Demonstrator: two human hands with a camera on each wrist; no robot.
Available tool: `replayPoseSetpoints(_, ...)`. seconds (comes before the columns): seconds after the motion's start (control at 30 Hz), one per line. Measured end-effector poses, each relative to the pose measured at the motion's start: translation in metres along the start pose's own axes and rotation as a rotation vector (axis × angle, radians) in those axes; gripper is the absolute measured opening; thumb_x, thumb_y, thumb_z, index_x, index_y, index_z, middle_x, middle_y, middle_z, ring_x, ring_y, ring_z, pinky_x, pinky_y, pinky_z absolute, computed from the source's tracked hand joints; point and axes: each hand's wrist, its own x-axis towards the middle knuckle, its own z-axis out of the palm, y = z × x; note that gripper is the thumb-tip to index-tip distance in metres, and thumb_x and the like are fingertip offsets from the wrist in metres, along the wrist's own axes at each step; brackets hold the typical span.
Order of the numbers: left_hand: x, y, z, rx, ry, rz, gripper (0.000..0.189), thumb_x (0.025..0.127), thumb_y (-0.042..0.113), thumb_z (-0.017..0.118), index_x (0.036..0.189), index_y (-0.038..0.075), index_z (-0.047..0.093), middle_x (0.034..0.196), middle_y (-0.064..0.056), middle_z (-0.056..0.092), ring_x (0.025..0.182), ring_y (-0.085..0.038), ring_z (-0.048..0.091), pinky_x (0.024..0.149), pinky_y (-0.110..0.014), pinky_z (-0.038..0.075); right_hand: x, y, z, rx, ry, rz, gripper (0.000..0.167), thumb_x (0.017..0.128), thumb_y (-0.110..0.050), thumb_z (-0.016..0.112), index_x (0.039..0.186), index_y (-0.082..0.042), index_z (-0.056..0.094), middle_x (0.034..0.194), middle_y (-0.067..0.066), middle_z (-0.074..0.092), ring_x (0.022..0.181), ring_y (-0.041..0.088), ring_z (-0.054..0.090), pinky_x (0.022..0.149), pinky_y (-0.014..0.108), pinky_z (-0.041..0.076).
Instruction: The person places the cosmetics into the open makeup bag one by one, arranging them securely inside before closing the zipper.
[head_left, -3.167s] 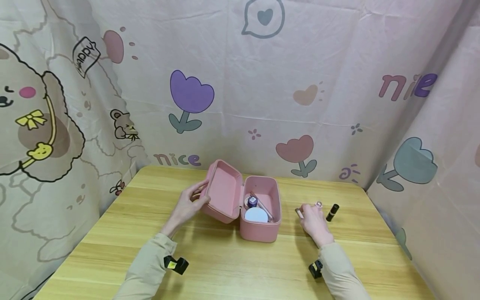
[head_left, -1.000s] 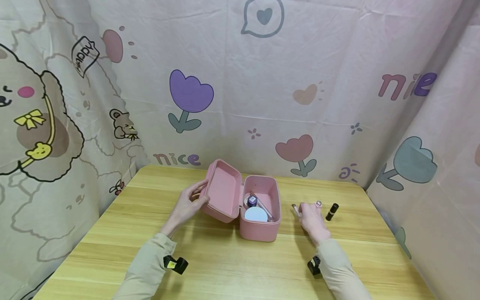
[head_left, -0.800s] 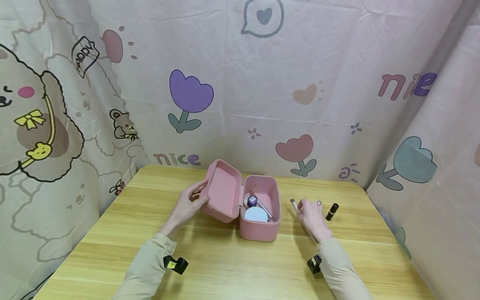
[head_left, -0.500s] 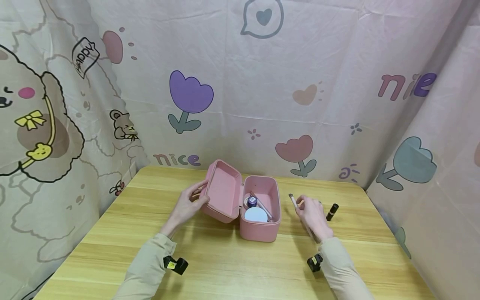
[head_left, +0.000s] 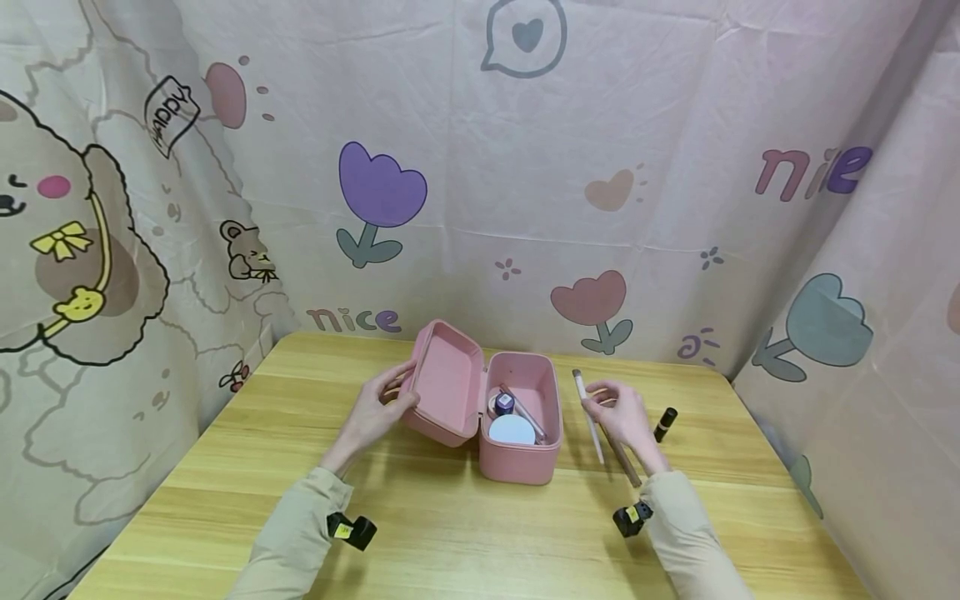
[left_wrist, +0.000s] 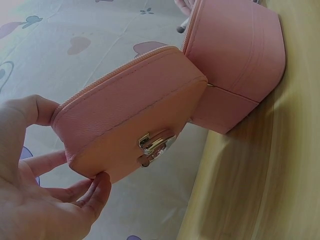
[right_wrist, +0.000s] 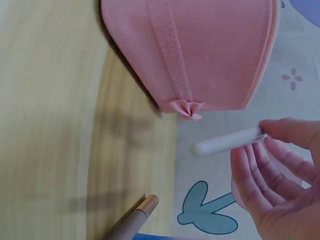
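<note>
My left hand [head_left: 372, 410] grips the lid [head_left: 450, 379] of a pink zip-up cosmetic case [head_left: 519, 463], thumb on one side and fingers on the other. The lid leans open to the left. Just right of the case, my right hand [head_left: 622, 414] pinches a makeup brush [head_left: 592, 433] between thumb and fingertips. Its dark bristles point up and away, and its pale handle [right_wrist: 225, 142] slants down toward the table. Inside the case lie a small dark-purple jar [head_left: 504, 403], a round pale-blue disc [head_left: 512, 429] and a slim pinkish stick [head_left: 528, 414].
A brown pen-like stick [head_left: 623, 460] with a copper-coloured end lies on the wooden table [head_left: 465, 542] below my right hand. Farther right is a small black tube [head_left: 665, 424]. A printed curtain [head_left: 480, 167] hangs behind the table.
My right hand has picked up the makeup brush and shifted it up and left toward the case, uncovering the brown stick. My left hand and the lid have stayed put.
</note>
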Motion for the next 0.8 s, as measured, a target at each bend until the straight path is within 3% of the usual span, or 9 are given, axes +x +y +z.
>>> replayPoseSetpoints(0.17, -0.001, 0.001, 0.000, 0.001, -0.004, -0.008, 0.058, 0.094, 0.002, 0.061, 0.149, -0.003, 0.043, 0.146, -0.035, 0.048, 0.130, -0.049, 0.054, 0.111, -0.051, 0.048, 0.000, -0.007, -0.004, 0.160, -0.056, 0.056, 0.035, 0.093, -0.007, 0.070, 0.123, 0.010, 0.062, 0.105, 0.028, 0.071, 0.074, 0.013, 0.070, 0.069, 0.030, 0.064)
replayPoseSetpoints(0.33, -0.001, 0.002, 0.000, 0.001, -0.007, -0.016, 0.058, 0.094, 0.003, 0.060, 0.149, -0.003, 0.043, 0.147, -0.035, 0.047, 0.131, -0.049, 0.053, 0.111, -0.052, 0.047, 0.002, -0.012, -0.006, 0.233, -0.084, 0.053, 0.040, 0.094, -0.009, 0.070, 0.127, 0.010, 0.059, 0.106, 0.026, 0.071, 0.072, 0.004, 0.067, 0.072, 0.030, 0.064)
replayPoseSetpoints(0.6, -0.001, 0.002, 0.000, -0.002, -0.007, -0.023, 0.058, 0.094, 0.003, 0.061, 0.149, -0.003, 0.042, 0.146, -0.035, 0.048, 0.131, -0.049, 0.053, 0.112, -0.052, 0.047, 0.014, -0.021, -0.009, 0.326, -0.121, -0.003, 0.040, 0.094, -0.007, 0.068, 0.127, 0.013, 0.058, 0.102, 0.021, 0.072, 0.073, 0.004, 0.068, 0.073, 0.027, 0.063)
replayPoseSetpoints(0.8, -0.002, 0.003, 0.000, -0.007, -0.007, -0.017, 0.058, 0.094, 0.003, 0.060, 0.149, -0.004, 0.042, 0.146, -0.035, 0.048, 0.132, -0.048, 0.052, 0.113, -0.052, 0.045, 0.027, -0.036, -0.006, 0.315, -0.145, -0.070, 0.036, 0.094, -0.007, 0.069, 0.123, 0.011, 0.061, 0.101, 0.023, 0.072, 0.074, 0.006, 0.069, 0.072, 0.029, 0.064)
